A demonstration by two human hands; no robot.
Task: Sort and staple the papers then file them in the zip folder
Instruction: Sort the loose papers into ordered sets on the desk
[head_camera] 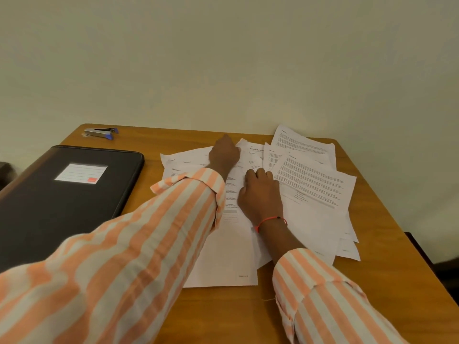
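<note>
Papers [310, 184] lie fanned loose mid-table, prob. for sorting, w/ right hand [260, 192] pinning them and left hand [224, 155] on the far sheets (grip of either: can't tell), while stapler [100, 133] & zip folder [62, 194] wait at left.

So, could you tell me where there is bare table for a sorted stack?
Bare table lies between the stapler and the papers, and along the near edge below them. Centre-right is crowded with papers under the left hand and right hand.
</note>
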